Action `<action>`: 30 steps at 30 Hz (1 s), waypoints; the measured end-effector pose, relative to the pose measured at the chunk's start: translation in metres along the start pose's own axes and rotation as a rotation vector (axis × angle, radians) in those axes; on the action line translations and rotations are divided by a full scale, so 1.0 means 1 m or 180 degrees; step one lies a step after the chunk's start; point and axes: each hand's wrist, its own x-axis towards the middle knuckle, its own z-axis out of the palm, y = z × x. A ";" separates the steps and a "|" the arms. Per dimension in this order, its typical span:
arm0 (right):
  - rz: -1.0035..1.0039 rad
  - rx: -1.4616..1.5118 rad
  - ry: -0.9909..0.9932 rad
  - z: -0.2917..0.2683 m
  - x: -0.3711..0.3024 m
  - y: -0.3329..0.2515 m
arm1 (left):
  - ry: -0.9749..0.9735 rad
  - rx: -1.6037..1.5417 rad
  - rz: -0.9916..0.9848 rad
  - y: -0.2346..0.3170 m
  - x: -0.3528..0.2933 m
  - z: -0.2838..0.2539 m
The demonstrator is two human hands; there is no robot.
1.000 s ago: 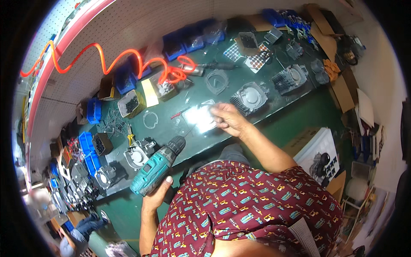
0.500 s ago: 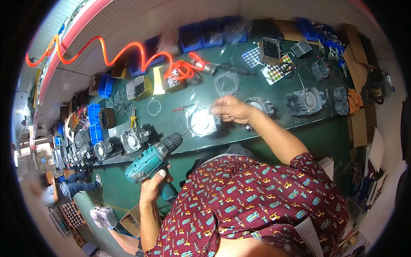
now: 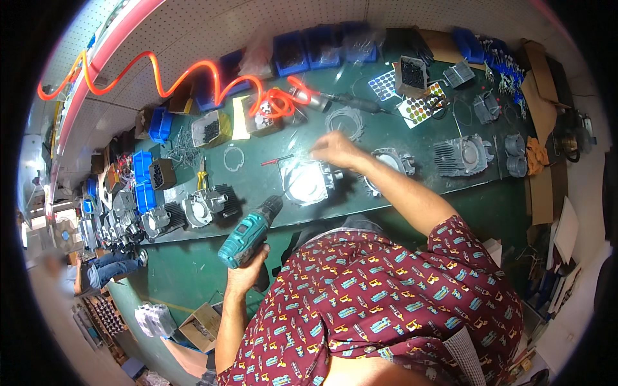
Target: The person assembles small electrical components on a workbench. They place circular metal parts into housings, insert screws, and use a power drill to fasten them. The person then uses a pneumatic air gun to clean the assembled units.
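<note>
My left hand (image 3: 250, 270) is wrapped round the grip of a teal and black cordless drill (image 3: 246, 237). The drill points up and to the right, its thin bit reaching the lower left edge of a metal engine housing (image 3: 308, 184). Strong light washes out much of that housing's face. Just above the housing's far right corner is my right hand (image 3: 337, 152), fingers drawn together and pointing down; whatever they may pinch cannot be made out. A red-handled screwdriver (image 3: 277, 160) lies beyond the housing to the left.
Finned engine housings stand to the right (image 3: 462, 156) and left (image 3: 205, 207). Yellow-handled pliers (image 3: 202, 177) lie behind the left ones. An orange coiled hose (image 3: 212, 71) loops over the bench's far side, before blue bins (image 3: 290, 55). A person (image 3: 96, 273) sits far left.
The drill and my left hand have shifted right, with the drill tilted more steeply. My right hand has moved slightly up, off the housing's bright face.
</note>
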 end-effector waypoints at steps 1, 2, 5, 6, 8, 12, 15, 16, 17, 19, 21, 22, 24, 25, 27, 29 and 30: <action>0.0034 -0.0097 -0.0140 0.000 0.001 0.001 | -0.0008 0.0020 0.0043 -0.003 0.000 0.001; -0.0041 -0.0176 -0.0155 0.001 0.004 0.008 | -0.0017 0.0040 0.0086 -0.004 0.001 0.004; -0.0343 -0.0693 -0.0260 0.005 0.006 0.016 | -0.0028 0.0284 0.0413 0.001 0.002 0.008; -0.0461 -0.0904 -0.0299 0.007 0.006 0.015 | -0.0033 0.0484 0.0515 0.004 0.001 0.008; -0.0452 -0.1138 -0.0490 0.008 0.001 0.005 | -0.0022 0.0814 0.0819 0.029 -0.001 0.014; -0.0740 -0.1251 -0.0469 0.011 0.002 0.016 | -0.0364 0.2160 0.1005 0.083 0.016 0.006; -0.0786 -0.0912 -0.0547 0.015 0.003 0.014 | -0.0710 0.2676 0.0870 0.130 0.036 0.000; -0.0778 -0.1002 -0.0641 0.014 0.004 0.013 | -0.0798 0.2647 0.0864 0.141 0.045 0.000; -0.0770 -0.1092 -0.0735 0.014 0.004 0.011 | -0.0887 0.2616 0.0859 0.151 0.052 0.000; -0.0946 -0.1088 -0.0838 0.010 0.005 0.011 | -0.0892 0.2744 0.0647 0.174 0.056 0.005; -0.1030 -0.1047 -0.0876 0.008 0.005 0.010 | -0.1023 0.3185 0.0809 0.172 0.065 0.007; -0.1026 -0.1009 -0.0863 0.008 0.005 0.009 | -0.1044 0.3197 0.0782 0.172 0.067 0.009; -0.1020 -0.1029 -0.0886 0.005 0.001 0.002 | -0.1091 0.3225 0.0741 0.173 0.070 0.013; -0.1055 -0.0995 -0.0884 0.006 0.003 0.007 | -0.1111 0.3166 0.0858 0.176 0.072 0.015; -0.1141 -0.0932 -0.0889 0.009 0.008 0.013 | -0.1131 0.3042 0.1088 0.182 0.075 0.015; -0.1158 -0.0929 -0.0935 0.010 0.009 0.012 | -0.1071 0.2892 0.0727 0.191 0.073 0.015; -0.1125 -0.0955 -0.0931 0.011 0.009 0.013 | -0.1116 0.2771 0.0732 0.190 0.072 0.015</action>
